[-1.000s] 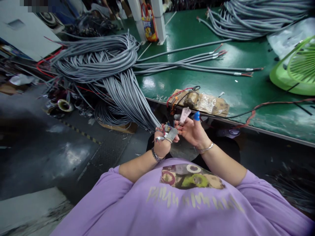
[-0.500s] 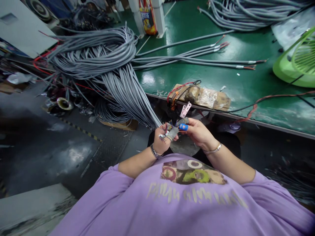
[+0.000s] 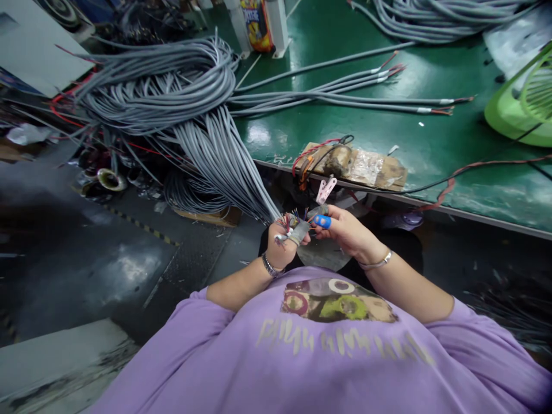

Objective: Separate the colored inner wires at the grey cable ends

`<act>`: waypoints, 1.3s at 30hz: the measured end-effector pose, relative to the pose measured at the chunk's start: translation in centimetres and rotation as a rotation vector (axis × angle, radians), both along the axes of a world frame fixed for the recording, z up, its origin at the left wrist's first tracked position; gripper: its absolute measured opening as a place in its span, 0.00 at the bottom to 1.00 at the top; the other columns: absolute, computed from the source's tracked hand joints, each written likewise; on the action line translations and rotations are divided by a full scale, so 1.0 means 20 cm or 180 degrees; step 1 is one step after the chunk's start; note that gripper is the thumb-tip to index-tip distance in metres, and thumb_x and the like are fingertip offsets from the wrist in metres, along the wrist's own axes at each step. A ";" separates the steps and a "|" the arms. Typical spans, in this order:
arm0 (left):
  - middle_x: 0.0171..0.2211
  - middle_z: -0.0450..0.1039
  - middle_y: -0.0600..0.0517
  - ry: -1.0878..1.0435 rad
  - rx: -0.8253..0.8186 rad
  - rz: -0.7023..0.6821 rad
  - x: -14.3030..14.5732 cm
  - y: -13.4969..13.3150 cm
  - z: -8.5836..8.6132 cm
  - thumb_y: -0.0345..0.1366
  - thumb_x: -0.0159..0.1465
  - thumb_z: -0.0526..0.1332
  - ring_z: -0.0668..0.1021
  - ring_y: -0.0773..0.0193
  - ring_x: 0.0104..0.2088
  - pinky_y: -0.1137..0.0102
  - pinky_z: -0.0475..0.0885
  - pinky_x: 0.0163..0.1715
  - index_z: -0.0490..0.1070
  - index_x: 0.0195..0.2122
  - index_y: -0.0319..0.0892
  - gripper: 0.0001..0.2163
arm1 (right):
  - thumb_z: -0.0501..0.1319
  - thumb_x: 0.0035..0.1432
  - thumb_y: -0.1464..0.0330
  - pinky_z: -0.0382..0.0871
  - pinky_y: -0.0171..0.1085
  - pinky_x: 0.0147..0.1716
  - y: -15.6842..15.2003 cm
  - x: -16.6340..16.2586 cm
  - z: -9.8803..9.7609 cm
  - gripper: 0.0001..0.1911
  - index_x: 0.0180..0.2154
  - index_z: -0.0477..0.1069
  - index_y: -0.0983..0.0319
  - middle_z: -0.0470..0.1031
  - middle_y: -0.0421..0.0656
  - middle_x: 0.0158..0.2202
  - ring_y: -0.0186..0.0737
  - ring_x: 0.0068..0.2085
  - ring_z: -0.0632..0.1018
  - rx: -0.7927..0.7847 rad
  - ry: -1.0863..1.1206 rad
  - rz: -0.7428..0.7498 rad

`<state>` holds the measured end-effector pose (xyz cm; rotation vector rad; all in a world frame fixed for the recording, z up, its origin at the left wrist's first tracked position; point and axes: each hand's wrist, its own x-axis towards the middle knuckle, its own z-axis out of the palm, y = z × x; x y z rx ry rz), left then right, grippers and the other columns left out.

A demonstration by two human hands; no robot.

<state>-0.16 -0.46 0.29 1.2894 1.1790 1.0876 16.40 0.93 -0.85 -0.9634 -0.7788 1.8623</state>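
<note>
My left hand is wrapped round the ends of several grey cables, which run down from the bench edge. Thin coloured wires fan out of the cable ends above the fist, and grey tape covers the thumb. Close against it on the right, my right hand pinches at the wire tips, with a blue wrap on one digit and a grey wrap on another. Exactly which wires lie between its fingertips is too small to tell. Just beyond the fingers is a pink clip at the bench edge.
A large grey cable coil lies across the left end of the green bench. Stripped cable ends stretch over the bench. A taped cardboard piece sits at the front edge, a green fan at right, and a snack packet behind.
The view has shifted slightly, so the bench things sit a little higher. Both hands stay together at the wire ends, with only small finger movement.
</note>
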 end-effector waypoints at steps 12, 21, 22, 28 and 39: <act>0.18 0.75 0.50 -0.0021 -0.0048 0.0033 0.01 0.00 -0.01 0.54 0.55 0.68 0.76 0.67 0.19 0.71 0.76 0.24 0.73 0.19 0.40 0.21 | 0.70 0.44 0.69 0.62 0.32 0.24 -0.02 -0.07 -0.01 0.08 0.27 0.73 0.61 0.72 0.36 0.21 0.30 0.23 0.71 0.0164 0.0061 -0.0376; 0.20 0.76 0.52 -0.0002 -0.0334 -0.0367 0.00 0.00 -0.06 0.47 0.53 0.71 0.76 0.66 0.19 0.73 0.74 0.22 0.75 0.29 0.40 0.14 | 0.67 0.45 0.68 0.62 0.32 0.20 -0.01 -0.13 0.02 0.10 0.25 0.65 0.59 0.66 0.33 0.21 0.29 0.20 0.66 -0.0279 0.0637 -0.0882; 0.20 0.76 0.52 0.0020 -0.0363 -0.0348 -0.01 0.00 -0.06 0.46 0.54 0.71 0.76 0.67 0.19 0.73 0.74 0.22 0.75 0.28 0.40 0.14 | 0.68 0.45 0.68 0.62 0.31 0.21 0.00 -0.11 0.03 0.11 0.26 0.66 0.59 0.66 0.33 0.22 0.28 0.22 0.66 -0.0320 0.0677 -0.0985; 0.18 0.75 0.51 -0.0359 -0.0297 0.0018 -0.02 0.03 -0.06 0.50 0.56 0.68 0.76 0.67 0.18 0.72 0.75 0.21 0.73 0.21 0.40 0.18 | 0.70 0.43 0.65 0.67 0.31 0.27 0.02 -0.02 -0.01 0.12 0.30 0.71 0.59 0.73 0.36 0.28 0.30 0.27 0.70 -0.0622 0.0713 -0.0849; 0.18 0.75 0.51 -0.0288 -0.0274 -0.0047 -0.01 0.04 -0.07 0.52 0.55 0.69 0.76 0.67 0.18 0.71 0.75 0.22 0.71 0.20 0.40 0.20 | 0.71 0.49 0.60 0.66 0.36 0.27 0.01 -0.05 0.05 0.14 0.31 0.73 0.62 0.74 0.39 0.22 0.37 0.25 0.76 0.0217 0.0371 0.0170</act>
